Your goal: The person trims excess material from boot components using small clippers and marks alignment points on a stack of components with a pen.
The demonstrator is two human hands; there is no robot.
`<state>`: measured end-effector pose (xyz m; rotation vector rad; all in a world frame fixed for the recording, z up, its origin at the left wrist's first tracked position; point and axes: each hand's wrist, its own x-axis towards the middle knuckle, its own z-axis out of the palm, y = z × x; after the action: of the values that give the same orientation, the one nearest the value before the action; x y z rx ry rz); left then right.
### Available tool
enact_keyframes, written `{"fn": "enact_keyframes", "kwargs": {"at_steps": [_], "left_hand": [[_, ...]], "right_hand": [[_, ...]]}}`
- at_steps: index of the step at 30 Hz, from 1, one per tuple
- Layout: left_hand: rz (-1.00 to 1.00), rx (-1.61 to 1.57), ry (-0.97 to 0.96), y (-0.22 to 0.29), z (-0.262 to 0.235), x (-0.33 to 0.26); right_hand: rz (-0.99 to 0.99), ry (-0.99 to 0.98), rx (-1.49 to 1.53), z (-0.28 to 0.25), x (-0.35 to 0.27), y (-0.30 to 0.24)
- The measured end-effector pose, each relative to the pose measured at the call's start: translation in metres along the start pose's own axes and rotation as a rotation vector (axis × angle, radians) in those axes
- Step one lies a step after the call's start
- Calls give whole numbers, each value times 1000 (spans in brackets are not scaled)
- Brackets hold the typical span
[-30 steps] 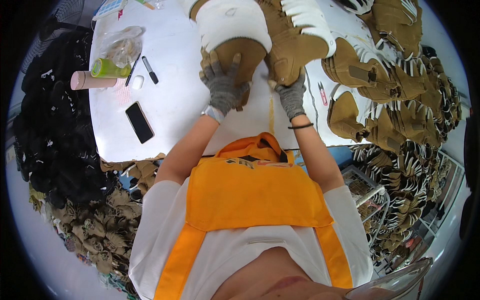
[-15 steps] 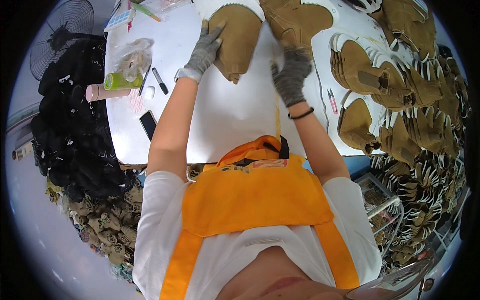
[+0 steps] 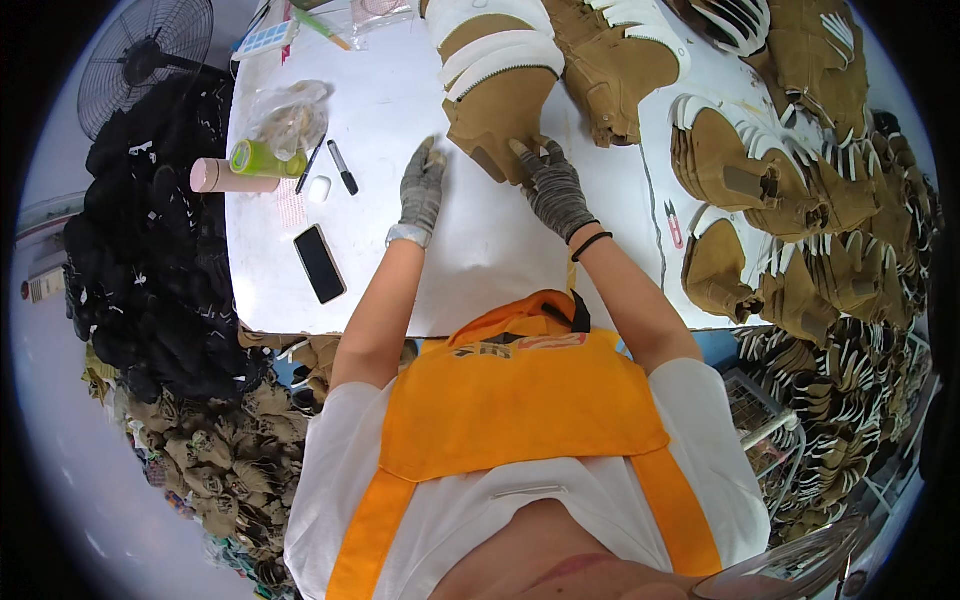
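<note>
A brown shoe upper (image 3: 500,112) with a white, zipper-like toothed edge lies on the white table, overlapping similar pieces behind it. My right hand (image 3: 556,192), in a grey knit glove, is closed on its near lower end, thumb and fingers at the edge. My gloved left hand (image 3: 423,190) is just left of the upper, apart from it, fingers stretched out and holding nothing. To the right of that piece is another stack of brown uppers (image 3: 615,75) with white edges.
More brown uppers (image 3: 725,150) lie in overlapping rows at right, beside small red-handled snips (image 3: 674,225). On the left are a phone (image 3: 319,264), a marker (image 3: 342,167), a green roll (image 3: 262,160), a pink bottle (image 3: 222,177) and a plastic bag (image 3: 290,120). Black pieces (image 3: 150,240) are piled beyond the table.
My left hand has come off the brown upper and drawn back toward me. My right hand has moved left onto the upper's near end. The whole view has shifted slightly.
</note>
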<state>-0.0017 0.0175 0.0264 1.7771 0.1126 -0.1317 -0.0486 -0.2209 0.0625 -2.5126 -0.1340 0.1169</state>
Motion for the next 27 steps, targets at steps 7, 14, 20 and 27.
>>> {"fn": "enact_keyframes", "kwargs": {"at_steps": [7,14,20,27], "left_hand": [[29,40,-29,36,17,70],[28,232,-145,34,37,110],[-42,161,-50,34,55,115],[46,-35,59,64,54,38]], "right_hand": [[36,219,-161,-5,-9,-11],[187,278,104,6,2,33],[351,144,112,-55,-36,25],[276,419,456,-61,-154,8]]}}
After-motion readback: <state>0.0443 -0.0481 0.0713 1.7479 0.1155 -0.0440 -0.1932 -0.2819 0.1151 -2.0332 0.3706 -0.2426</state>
